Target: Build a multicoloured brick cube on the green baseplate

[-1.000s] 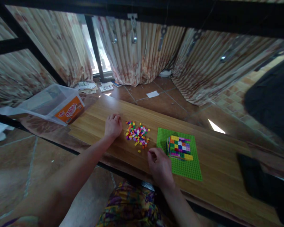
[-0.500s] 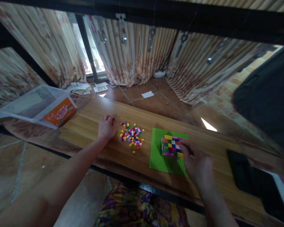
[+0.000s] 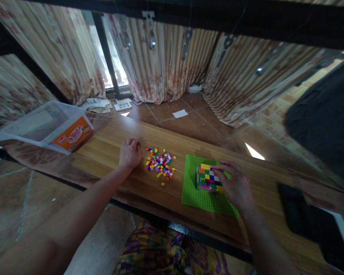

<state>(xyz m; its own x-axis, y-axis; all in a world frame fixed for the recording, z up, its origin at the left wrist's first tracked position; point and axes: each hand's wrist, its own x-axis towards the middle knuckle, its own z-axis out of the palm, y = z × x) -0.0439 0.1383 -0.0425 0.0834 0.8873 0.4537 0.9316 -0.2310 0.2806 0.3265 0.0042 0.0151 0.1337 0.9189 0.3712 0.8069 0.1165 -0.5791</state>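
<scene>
My left hand (image 3: 130, 153) rests on the wooden table with its fingers curled in, left of a scattered pile of small coloured building bricks (image 3: 160, 163). I see nothing held in it. To the right, a multicoloured block of stacked bricks (image 3: 208, 179) stands on a green studded baseplate (image 3: 190, 191). My right hand (image 3: 235, 184) reaches over the block's right side, thumb and index finger together at its upper right corner. They pinch what looks like a small magenta brick (image 3: 214, 168) at the top surface. The hand hides the block's right end and part of the baseplate.
A clear plastic box (image 3: 57, 126) with an orange label stands at the table's left end. Dark flat objects (image 3: 296, 210) lie at the right end. A black frame bar (image 3: 172, 15) crosses above, before curtains (image 3: 172, 68). Papers (image 3: 96, 105) lie on the floor beyond.
My right hand has shifted slightly up and away from me, its fingertips now at the block's far right corner. My left hand stays in place. The view has moved a little.
</scene>
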